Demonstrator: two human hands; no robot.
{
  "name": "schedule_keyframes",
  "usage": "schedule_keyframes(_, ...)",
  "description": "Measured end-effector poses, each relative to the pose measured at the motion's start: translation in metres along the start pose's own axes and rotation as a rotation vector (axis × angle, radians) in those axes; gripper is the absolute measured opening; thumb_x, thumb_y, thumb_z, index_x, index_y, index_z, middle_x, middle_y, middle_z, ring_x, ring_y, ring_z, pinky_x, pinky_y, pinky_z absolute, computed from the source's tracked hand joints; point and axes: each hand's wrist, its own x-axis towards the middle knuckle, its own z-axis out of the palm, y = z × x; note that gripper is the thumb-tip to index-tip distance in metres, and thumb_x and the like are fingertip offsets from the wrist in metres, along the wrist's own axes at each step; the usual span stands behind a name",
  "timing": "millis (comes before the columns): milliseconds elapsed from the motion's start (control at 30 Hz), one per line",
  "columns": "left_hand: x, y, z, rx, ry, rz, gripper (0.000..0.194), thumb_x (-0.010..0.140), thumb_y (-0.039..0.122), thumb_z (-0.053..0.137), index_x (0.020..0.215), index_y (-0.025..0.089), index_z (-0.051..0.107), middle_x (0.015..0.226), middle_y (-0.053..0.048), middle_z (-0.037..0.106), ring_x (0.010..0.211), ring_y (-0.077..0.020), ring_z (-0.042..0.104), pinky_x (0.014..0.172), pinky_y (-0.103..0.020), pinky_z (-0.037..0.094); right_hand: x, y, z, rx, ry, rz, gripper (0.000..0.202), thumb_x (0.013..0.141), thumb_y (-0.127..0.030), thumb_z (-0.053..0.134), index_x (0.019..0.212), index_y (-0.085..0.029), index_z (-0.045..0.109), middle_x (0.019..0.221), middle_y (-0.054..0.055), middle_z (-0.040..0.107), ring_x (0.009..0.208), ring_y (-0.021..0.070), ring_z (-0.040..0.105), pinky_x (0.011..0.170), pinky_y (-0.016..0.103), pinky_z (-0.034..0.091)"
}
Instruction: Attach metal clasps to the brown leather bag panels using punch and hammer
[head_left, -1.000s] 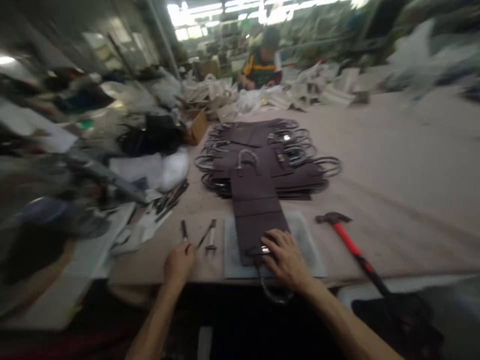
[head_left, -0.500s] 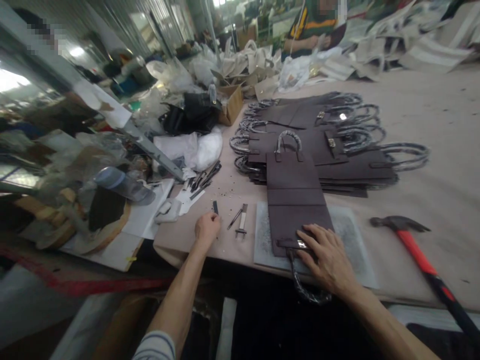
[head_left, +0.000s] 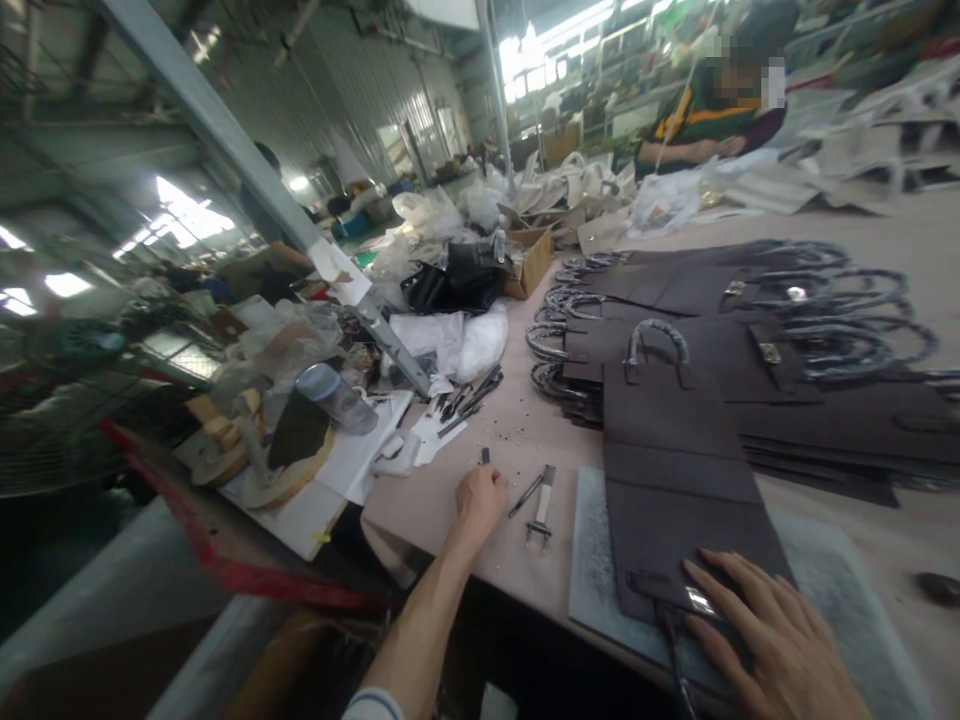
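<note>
My left hand (head_left: 481, 500) is closed at the table's front edge, its fingers pinched on a short dark bar-shaped tool (head_left: 485, 456) whose end shows above them. A thin dark pointed tool (head_left: 526, 496) and a two-pronged metal tool (head_left: 540, 510) lie just right of it. My right hand (head_left: 772, 625) lies flat with fingers spread on a dark brown leather bag (head_left: 682, 490), beside its shiny metal clasp (head_left: 699, 600). The bag is laid open over a greyish slab (head_left: 589, 560). One wrapped handle (head_left: 658, 345) points away, the other hangs toward me.
More brown bags (head_left: 817, 420) with wrapped handles are stacked behind. Dark strip tools (head_left: 472, 395) lie left, near a metal post (head_left: 390, 345) and a plastic bottle (head_left: 334, 395). A hammer head (head_left: 937, 588) shows at right. Across the table sits another person (head_left: 697, 135).
The view has tilted up and turned left, so everything sits further right and lower, and most of the hammer has left the picture. Both hands keep about the same places on table and bag.
</note>
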Motion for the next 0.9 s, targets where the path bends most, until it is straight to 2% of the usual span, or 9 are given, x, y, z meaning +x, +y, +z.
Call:
schedule_keyframes(133, 0.001, 0.001, 0.0, -0.019, 0.002, 0.02, 0.019, 0.092, 0.026, 0.062, 0.099, 0.019, 0.078, 0.104, -0.014, 0.078, 0.102, -0.0255, 0.071, 0.083, -0.031, 0.046, 0.001, 0.0, -0.002, -0.036, 0.042, -0.091, 0.048, 0.097, -0.05, 0.046, 0.134, -0.024, 0.064, 0.134, 0.011, 0.064, 0.12, 0.034, 0.06, 0.101, 0.054, 0.043)
schedule_keyframes(433, 0.005, -0.016, 0.008, -0.09, 0.089, 0.035, 0.027, 0.102, 0.026, 0.049, 0.098, 0.02, 0.075, 0.098, -0.011, 0.077, 0.095, -0.0231, 0.071, 0.075, -0.029, 0.041, -0.005, 0.004, 0.001, -0.033, 0.02, -0.056, 0.05, 0.095, -0.051, 0.049, 0.138, -0.028, 0.062, 0.138, 0.009, 0.063, 0.122, 0.0347, 0.06, 0.104, 0.054, 0.043)
schedule_keyframes(667, 0.01, -0.023, 0.015, -0.143, 0.111, 0.049, 0.026, 0.101, 0.026, 0.051, 0.094, 0.018, 0.075, 0.097, -0.011, 0.077, 0.093, -0.022, 0.07, 0.075, -0.028, 0.041, -0.005, 0.005, 0.002, -0.029, 0.008, -0.058, 0.048, 0.094, -0.05, 0.053, 0.136, -0.029, 0.063, 0.139, 0.008, 0.063, 0.124, 0.0341, 0.06, 0.105, 0.054, 0.043)
schedule_keyframes(800, 0.023, -0.021, 0.005, -0.117, 0.146, 0.054, 0.025, 0.1, 0.028, 0.051, 0.098, 0.019, 0.075, 0.098, -0.01, 0.077, 0.093, -0.0226, 0.07, 0.077, -0.029, 0.043, -0.004, 0.004, 0.0, -0.03, 0.015, -0.035, 0.047, 0.093, -0.052, 0.054, 0.135, -0.031, 0.064, 0.138, 0.007, 0.064, 0.122, 0.0332, 0.061, 0.105, 0.053, 0.044)
schedule_keyframes(900, 0.05, -0.014, -0.011, -0.053, 0.224, 0.085, 0.027, 0.101, 0.027, 0.048, 0.102, 0.02, 0.073, 0.104, -0.01, 0.076, 0.1, -0.0236, 0.069, 0.082, -0.03, 0.045, -0.004, 0.004, 0.0, -0.042, 0.014, -0.043, 0.047, 0.093, -0.051, 0.055, 0.135, -0.031, 0.064, 0.138, 0.006, 0.064, 0.122, 0.0333, 0.062, 0.105, 0.052, 0.045)
